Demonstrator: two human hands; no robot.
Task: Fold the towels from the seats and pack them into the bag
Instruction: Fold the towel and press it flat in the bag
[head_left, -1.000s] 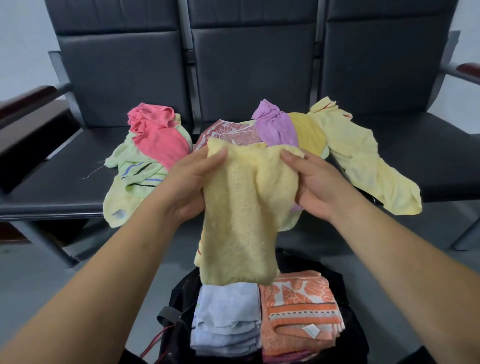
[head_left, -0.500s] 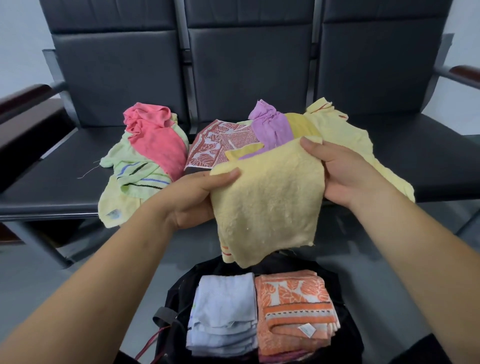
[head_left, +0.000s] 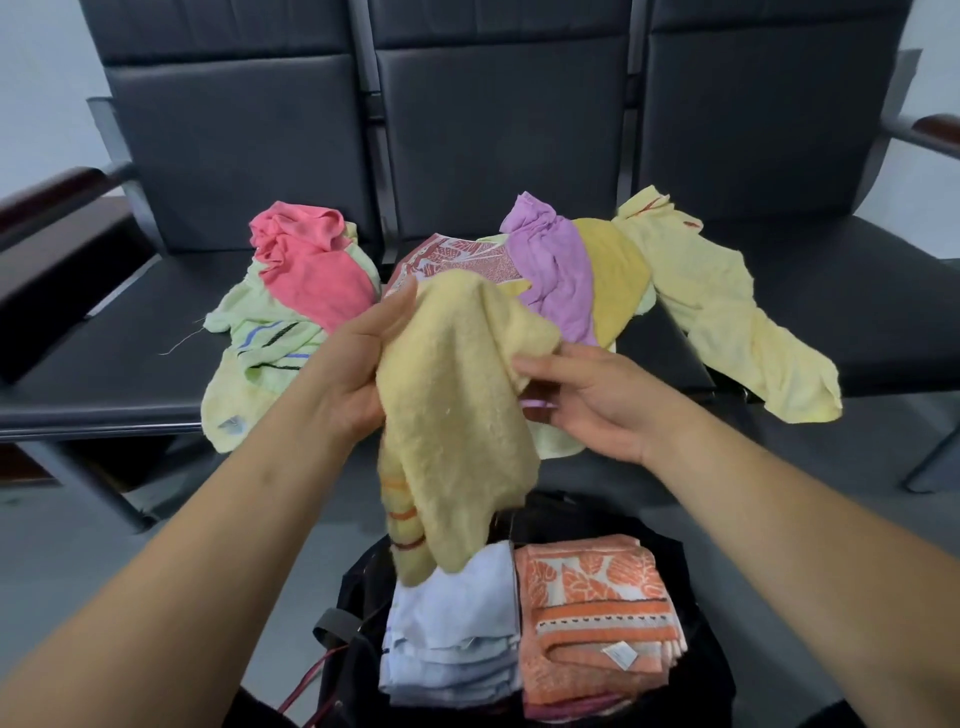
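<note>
Above the open black bag (head_left: 701, 670) on the floor, a soft yellow towel (head_left: 457, 415) hangs in the air in front of the row of black seats (head_left: 130, 364), bunched at the top and drooping until its striped lower corner nearly meets the bag's contents. The left hand (head_left: 358, 374) grasps the towel's upper left edge, thumb up along the cloth and the fingers hidden behind it. The right hand (head_left: 592, 400) pinches the fold on the towel's right side with thumb and fingertips, the other fingers curled underneath. Inside the bag two folded towels lie side by side and touching: a light blue towel (head_left: 452, 639) on the left and an orange patterned towel (head_left: 592, 623) on the right. Unfolded towels lie along the front edges of the seats: a pink towel (head_left: 317, 275) on top of a pale green striped towel (head_left: 260, 353) on the left seat, a red patterned towel (head_left: 462, 257), a purple towel (head_left: 556, 270) and a mustard towel (head_left: 618, 280) heaped on the middle seat, and a long pale yellow towel (head_left: 727, 322) draped over the front edge of the right seat
</note>
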